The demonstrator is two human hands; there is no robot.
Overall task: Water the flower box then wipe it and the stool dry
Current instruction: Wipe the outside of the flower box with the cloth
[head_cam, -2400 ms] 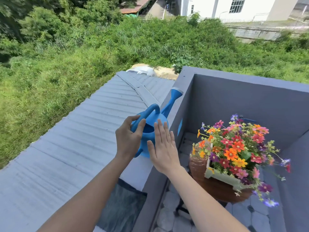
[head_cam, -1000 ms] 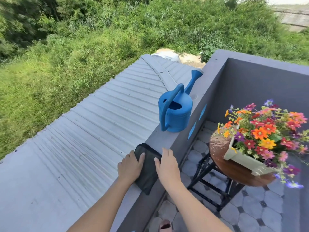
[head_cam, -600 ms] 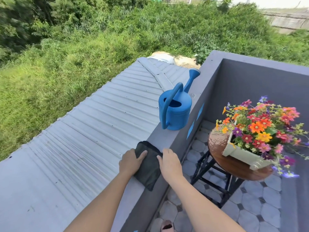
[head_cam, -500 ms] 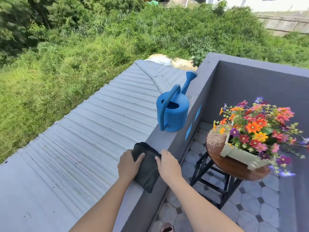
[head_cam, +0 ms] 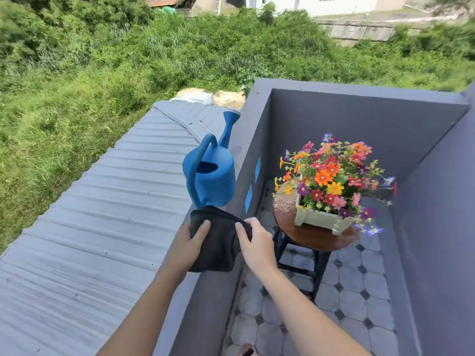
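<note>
A dark folded cloth (head_cam: 218, 242) is held up off the grey balcony wall top (head_cam: 241, 150) between both hands. My left hand (head_cam: 189, 246) grips its left edge and my right hand (head_cam: 257, 242) pinches its right edge. Just beyond the cloth, a blue watering can (head_cam: 213, 176) stands upright on the wall top, spout pointing away. To the right and lower, a pale flower box (head_cam: 321, 218) full of colourful flowers sits on a round brown wooden stool (head_cam: 308, 236) whose seat looks wet and shiny on its left side.
A grey corrugated roof (head_cam: 102, 214) slopes away left of the wall. Grey balcony walls (head_cam: 437, 201) enclose the stool on the far and right sides. Tiled floor (head_cam: 359, 291) lies below. Grass and bushes lie beyond.
Both hands let go of the watering can, moved to the cloth on the wall top, and have now lifted it, gripping an edge each. The view has turned right toward the stool.
</note>
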